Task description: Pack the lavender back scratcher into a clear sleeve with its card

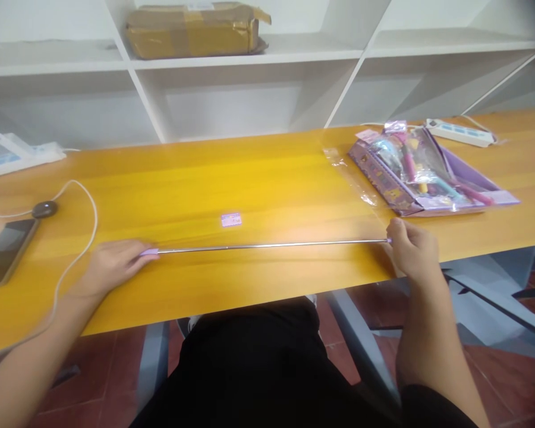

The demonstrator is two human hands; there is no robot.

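A thin metal telescopic rod (271, 245) is stretched out level above the front part of the table, its sections drawn long. My left hand (118, 264) is closed round its purple handle at the left end. At the other end, my right hand (412, 246) grips the tip, where a bit of purple shows; the fingers hide the rest of that end. Just beyond the rod, a small pink and purple card (230, 220) lies flat on the table.
A purple display box (383, 178) with wrapped colourful items stands at the right, beside a clear plastic wrapper (354, 178). Power strips (461, 133) lie at the back. A phone (6, 252) and a white cable (93, 202) are at the left. A taped carton (194, 32) sits on the shelf.
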